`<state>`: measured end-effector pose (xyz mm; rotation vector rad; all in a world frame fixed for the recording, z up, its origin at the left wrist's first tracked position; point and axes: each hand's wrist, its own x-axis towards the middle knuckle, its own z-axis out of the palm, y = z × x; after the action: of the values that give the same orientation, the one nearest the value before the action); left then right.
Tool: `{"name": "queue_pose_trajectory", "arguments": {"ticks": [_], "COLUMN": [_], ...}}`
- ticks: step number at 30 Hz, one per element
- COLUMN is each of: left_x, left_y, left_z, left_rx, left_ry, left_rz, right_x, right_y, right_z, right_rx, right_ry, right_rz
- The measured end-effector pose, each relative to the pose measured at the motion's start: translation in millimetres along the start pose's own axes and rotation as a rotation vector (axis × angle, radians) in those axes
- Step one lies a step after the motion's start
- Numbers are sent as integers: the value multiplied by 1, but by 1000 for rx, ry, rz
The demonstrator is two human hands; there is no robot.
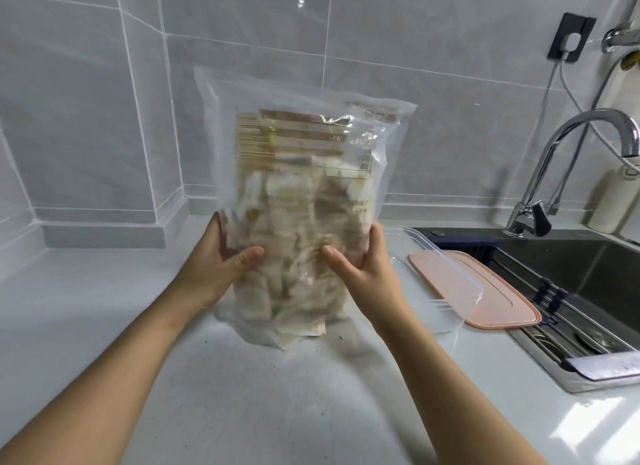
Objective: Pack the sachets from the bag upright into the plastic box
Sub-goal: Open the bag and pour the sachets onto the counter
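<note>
A large clear plastic bag (pixel 301 159) full of pale sachets (pixel 298 229) stands upright on the white counter, blurred by motion. My left hand (pixel 221 260) grips its lower left side, thumb across the front. My right hand (pixel 363 267) grips its lower right side the same way. The clear plastic box (pixel 446 288) sits on the counter just right of the bag, partly behind my right hand; nothing shows inside it. Its pink lid (pixel 495 298) lies flat beyond it, by the sink's edge.
A dark sink (pixel 581 274) with a chrome tap (pixel 561 159) fills the right side, with a rack of utensils (pixel 568 333) across its near part. Grey tiled walls meet at the back left corner. The white counter (pixel 242 395) stretches in front of the bag.
</note>
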<state>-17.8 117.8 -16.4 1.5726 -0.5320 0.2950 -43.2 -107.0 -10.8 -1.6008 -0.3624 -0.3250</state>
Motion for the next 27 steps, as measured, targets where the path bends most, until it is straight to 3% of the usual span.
{"name": "queue_pose_trajectory", "arguments": {"ticks": [4,11,19,27], "left_x": [-5,-14,-11,-5], "left_y": [-1,-12,10,18], "left_z": [-5,-12,12,19], "left_rx": [-76,-13,101,6], "left_ry": [-78,-94,222,233], "left_rz": [-135,-265,-32,65], "right_x": [-3,-6,-5,-3], "right_y": [1,6,0,-8], "right_z": [-4,-11,-3,-2], "right_rx": [143,125,57,0], "right_ry": [-80,-169,71,175], "right_rz": [94,209,6,-122]}}
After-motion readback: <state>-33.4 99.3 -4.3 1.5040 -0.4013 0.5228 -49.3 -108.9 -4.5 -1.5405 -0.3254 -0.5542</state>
